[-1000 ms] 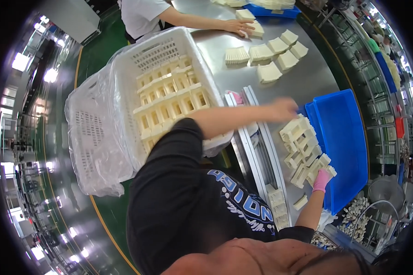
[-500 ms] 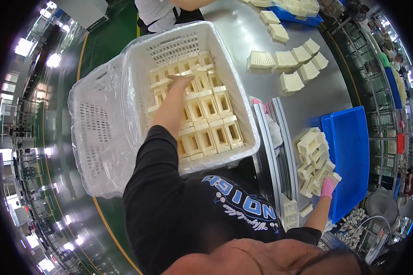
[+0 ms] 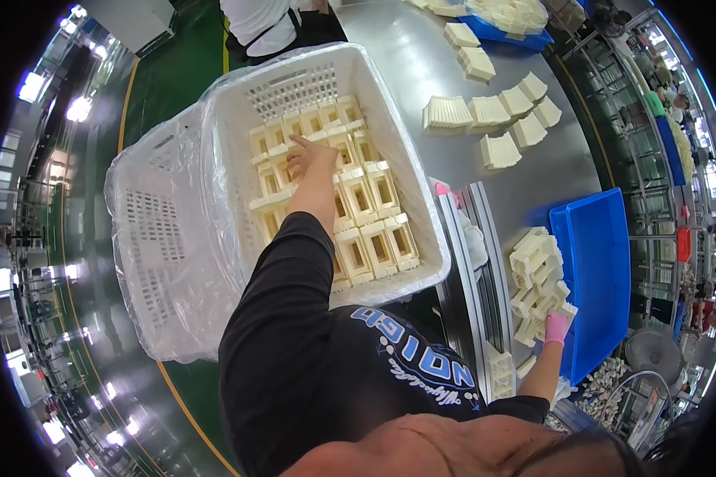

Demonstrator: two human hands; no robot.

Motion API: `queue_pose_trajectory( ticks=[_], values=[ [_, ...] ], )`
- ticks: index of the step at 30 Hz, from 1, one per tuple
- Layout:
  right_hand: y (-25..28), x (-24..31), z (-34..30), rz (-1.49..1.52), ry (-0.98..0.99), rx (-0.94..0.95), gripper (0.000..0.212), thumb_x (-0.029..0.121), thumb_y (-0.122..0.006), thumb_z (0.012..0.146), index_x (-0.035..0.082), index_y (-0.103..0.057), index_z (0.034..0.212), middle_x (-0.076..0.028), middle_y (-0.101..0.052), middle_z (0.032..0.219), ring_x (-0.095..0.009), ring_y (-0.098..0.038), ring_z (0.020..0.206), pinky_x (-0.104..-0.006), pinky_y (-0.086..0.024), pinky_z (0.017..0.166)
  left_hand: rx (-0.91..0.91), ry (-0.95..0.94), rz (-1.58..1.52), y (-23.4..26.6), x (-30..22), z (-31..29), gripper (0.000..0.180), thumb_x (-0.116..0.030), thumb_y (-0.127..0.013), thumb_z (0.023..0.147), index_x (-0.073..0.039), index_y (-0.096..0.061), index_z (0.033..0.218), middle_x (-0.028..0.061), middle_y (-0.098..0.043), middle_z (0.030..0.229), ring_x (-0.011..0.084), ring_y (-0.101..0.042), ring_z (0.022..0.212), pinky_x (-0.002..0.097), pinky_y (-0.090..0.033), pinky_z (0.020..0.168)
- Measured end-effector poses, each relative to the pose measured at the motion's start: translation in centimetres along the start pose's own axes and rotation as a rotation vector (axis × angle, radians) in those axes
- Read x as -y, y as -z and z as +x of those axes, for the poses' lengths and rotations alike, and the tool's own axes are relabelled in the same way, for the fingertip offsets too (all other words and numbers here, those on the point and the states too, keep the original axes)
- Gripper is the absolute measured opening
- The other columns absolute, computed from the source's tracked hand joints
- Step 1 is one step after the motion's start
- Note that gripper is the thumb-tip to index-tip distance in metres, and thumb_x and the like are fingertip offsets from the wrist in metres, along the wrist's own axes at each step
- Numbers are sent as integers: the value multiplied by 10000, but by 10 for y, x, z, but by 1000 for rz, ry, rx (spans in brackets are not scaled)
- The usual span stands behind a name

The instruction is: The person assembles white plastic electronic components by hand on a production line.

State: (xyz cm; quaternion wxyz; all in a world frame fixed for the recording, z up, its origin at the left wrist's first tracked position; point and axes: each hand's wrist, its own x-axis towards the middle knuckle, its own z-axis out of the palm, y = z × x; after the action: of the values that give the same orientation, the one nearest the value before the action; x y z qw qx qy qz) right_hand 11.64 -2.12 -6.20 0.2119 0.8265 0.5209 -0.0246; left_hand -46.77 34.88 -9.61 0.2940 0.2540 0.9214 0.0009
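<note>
My bare left hand is over the cream plastic frames standing in rows in the white basket. Its index finger is stretched out and the fingers are apart, touching or just above the frames; I see nothing held in it. On the metal table, a loose pile of cream plastic frames lies beside a blue tray. My right hand, in a pink glove, is at the near end of that pile, closed on a frame at its edge. The glove partly hides its fingers.
Fanned stacks of cream parts lie farther back on the metal table. Metal rails run between basket and pile. Clear plastic film hangs over the basket's left side. A person in white is beyond the basket.
My left hand has shifted slightly over the frames in the basket, its index finger now more clearly outstretched. My right hand stays at the pile's edge. The whole view has moved a little.
</note>
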Motion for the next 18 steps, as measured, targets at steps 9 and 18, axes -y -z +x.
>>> queue_pose_trajectory(
  ticks=[9,18],
  values=[
    [18,6,-11,1330,-322,68,233,183,-532,693,2,-603,822,-133,-581,739,-233,-564,727,-351,-436,624,101,-52,-62,38,9,6,1096,-424,-661,601,-166,109,1338,260,-139,1325,393,-250,1184,518,-292,900],
    [-64,-51,14,567,-10,-223,271,210,-547,715,-40,-551,819,-122,-559,719,-241,-534,664,-351,-418,629,616,-431,-404,97,47,41,698,-518,-595,651,-148,-389,1205,100,-489,1110,253,-447,1046,505,-367,794]
  ],
)
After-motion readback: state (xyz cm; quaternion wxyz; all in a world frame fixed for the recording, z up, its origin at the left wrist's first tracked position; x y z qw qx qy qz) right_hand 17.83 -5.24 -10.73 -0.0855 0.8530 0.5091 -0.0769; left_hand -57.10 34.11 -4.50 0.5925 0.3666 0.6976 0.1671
